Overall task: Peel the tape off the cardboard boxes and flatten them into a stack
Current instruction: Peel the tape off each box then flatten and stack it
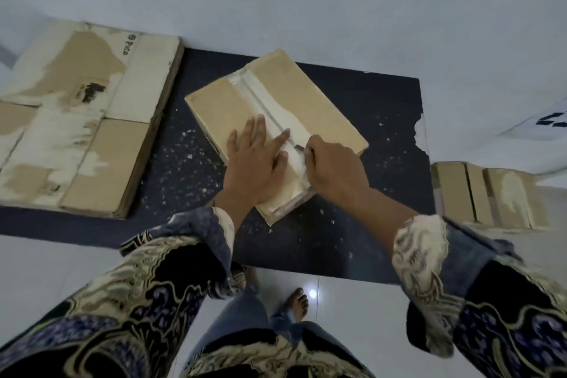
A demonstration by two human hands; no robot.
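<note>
A closed cardboard box (306, 92) lies on a dark mat (368, 120), with a strip of clear tape (260, 95) running along its middle seam. My left hand (257, 156) presses flat on the box top, fingers straight, forefinger along the seam. My right hand (334, 169) grips a small dark tool (298, 148), probably a cutter blade, whose tip meets the tape at the seam beside the left forefinger. A stack of flattened cardboard (82, 120) lies to the left, its surface torn pale in patches.
More cardboard boxes (487, 196) stand at the right on the white tiled floor (352, 304). Small paper scraps dot the mat. The mat's right edge is torn. My bare foot (297, 301) rests on the tiles below the mat. A white wall rises behind.
</note>
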